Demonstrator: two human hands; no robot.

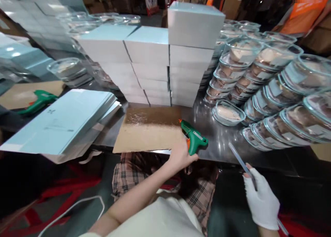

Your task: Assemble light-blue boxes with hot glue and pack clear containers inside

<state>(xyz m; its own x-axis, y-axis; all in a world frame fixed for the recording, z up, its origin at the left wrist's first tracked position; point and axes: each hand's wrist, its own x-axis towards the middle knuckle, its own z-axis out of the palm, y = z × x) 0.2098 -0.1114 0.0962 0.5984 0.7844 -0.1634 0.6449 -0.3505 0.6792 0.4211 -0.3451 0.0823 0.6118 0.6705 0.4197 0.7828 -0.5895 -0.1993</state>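
Steel table [222, 140], stacked boxes [155, 64], glue gun [193, 137]

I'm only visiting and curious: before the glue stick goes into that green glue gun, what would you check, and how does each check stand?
1. Left hand grips the green glue gun: ok.
2. Right hand, gloved, holds the glue stick: ok.
3. Stick lined up with the back of the gun: not ok, they are apart.
4. Nozzle points away from both hands, over the cardboard sheet: ok.
5. Gun's cord clear of the table edge: cannot tell, no cord is traceable to it.
6. Whether the gun already holds a stick: cannot tell.
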